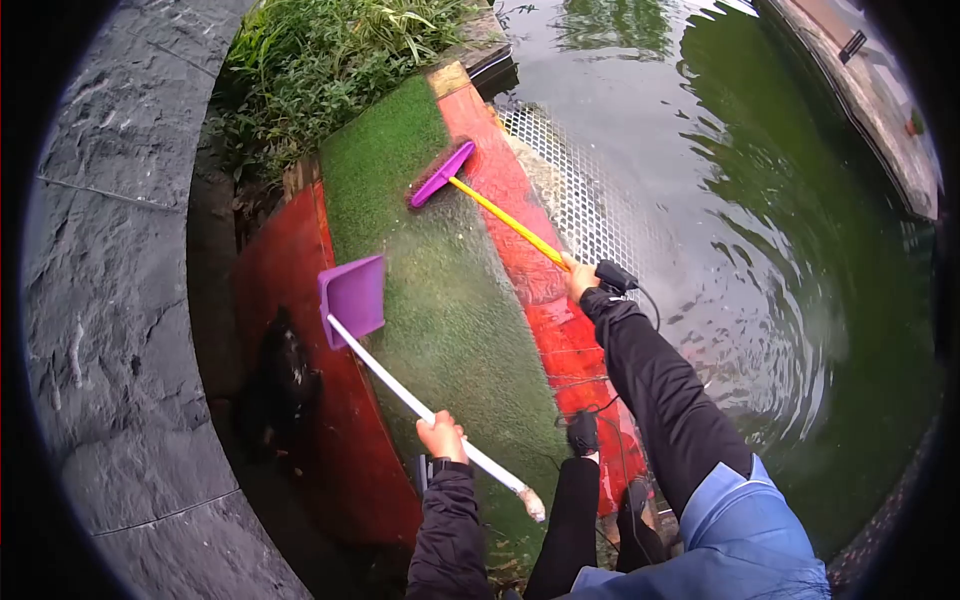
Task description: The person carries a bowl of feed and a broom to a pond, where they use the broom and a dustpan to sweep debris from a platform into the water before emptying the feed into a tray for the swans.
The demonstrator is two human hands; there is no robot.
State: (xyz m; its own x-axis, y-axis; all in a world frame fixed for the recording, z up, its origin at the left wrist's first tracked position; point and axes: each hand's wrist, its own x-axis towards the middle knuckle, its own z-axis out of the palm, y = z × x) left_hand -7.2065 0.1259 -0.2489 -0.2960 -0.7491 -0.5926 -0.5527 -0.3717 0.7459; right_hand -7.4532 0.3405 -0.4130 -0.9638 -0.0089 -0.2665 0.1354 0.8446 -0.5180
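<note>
My left hand [442, 437] is closed around the white handle of a long-handled dustpan [355, 297]. Its purple pan is at the far end, over the left edge of the green turf [440, 300]. In my right hand [578, 277] is the yellow handle of a broom [510, 222], fingers wrapped round its near end. The broom's purple head, with dark bristles, is on the upper part of the turf, beside the red strip [500, 190]. A black device [616, 276] with a cable sits at my right wrist.
Green pond water [780, 230] lies to the right, with a white mesh grate [590, 190] along the platform edge. Grey stone [120, 280] borders the left. Leafy plants [320, 80] grow at the top. A dark object [285, 375] overlaps the red board. My feet stand near a loose cable.
</note>
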